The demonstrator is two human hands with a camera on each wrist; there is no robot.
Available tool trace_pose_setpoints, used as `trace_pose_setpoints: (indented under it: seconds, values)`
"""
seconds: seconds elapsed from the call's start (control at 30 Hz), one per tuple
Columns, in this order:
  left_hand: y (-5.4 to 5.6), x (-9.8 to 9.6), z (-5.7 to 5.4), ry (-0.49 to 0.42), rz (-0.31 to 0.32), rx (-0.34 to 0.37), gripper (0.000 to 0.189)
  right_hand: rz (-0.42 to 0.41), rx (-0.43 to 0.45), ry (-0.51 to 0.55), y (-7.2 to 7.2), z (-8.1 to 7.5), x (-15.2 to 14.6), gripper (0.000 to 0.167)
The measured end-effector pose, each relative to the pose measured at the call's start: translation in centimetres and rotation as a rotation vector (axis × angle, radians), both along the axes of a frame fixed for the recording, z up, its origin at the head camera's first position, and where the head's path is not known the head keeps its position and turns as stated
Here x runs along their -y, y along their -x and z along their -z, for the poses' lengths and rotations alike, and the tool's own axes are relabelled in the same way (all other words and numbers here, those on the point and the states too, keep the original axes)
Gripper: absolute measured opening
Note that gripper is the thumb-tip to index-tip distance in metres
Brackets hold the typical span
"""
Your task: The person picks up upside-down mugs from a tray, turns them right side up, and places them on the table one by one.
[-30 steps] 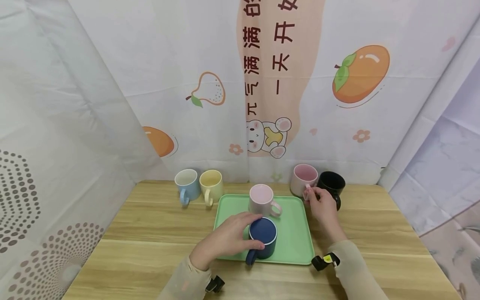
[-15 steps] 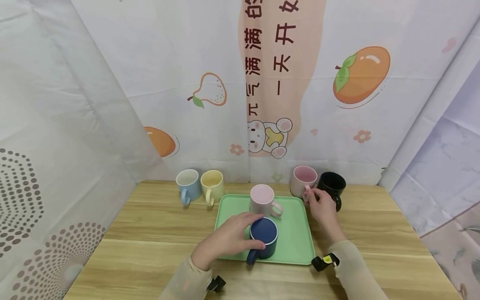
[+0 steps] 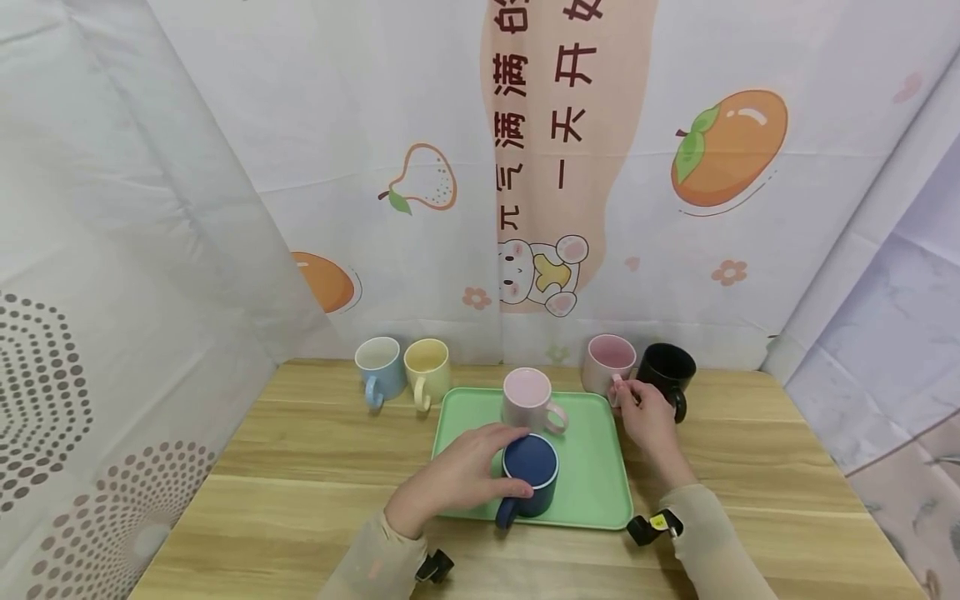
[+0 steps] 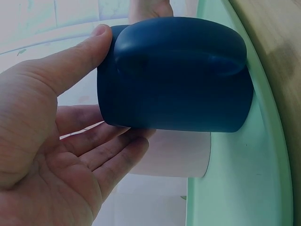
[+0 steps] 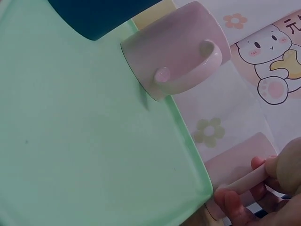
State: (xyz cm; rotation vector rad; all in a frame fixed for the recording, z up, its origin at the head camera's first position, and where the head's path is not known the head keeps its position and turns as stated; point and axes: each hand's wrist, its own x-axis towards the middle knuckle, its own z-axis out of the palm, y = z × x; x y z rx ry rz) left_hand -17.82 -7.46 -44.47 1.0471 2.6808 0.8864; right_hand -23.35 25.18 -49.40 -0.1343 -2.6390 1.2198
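A navy mug [image 3: 531, 462] stands on the green tray [image 3: 588, 475], its handle towards the person. My left hand [image 3: 468, 473] holds it from the left, thumb on the near side and fingers reaching round the far side; the left wrist view shows the thumb against the mug [image 4: 174, 89]. Just behind it on the tray is a pale pink mug [image 3: 527, 404], handle to the right. At the back right, my right hand [image 3: 649, 417] pinches the handle [image 5: 247, 181] of a second pink mug [image 3: 609, 362], beside the tray's far right corner.
A black mug [image 3: 666, 371] stands right behind the right hand, close beside the pink one. At the back left are a light blue mug [image 3: 381, 371] and a yellow mug [image 3: 427, 371]. A printed curtain [image 3: 420, 267] hangs behind the wooden table [image 3: 315, 467].
The back right pink mug, its handle in the right hand, has shifted very slightly nearer and away from the black mug. The left hand and navy mug keep their place; the head view has drifted slightly.
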Motion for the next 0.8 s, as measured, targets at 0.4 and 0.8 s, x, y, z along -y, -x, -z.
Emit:
trace_pose_setpoints:
  seconds: [0.4, 0.8]
  values:
    - [0.1, 0.08, -0.14, 0.006, -0.004, 0.006, 0.079, -0.047, 0.032, -0.04, 0.49, -0.26, -0.22, 0.034]
    - [0.0, -0.09, 0.02, 0.006, -0.008, 0.017, 0.08, -0.028, 0.043, 0.079, 0.25, 0.48, -0.48, 0.039]
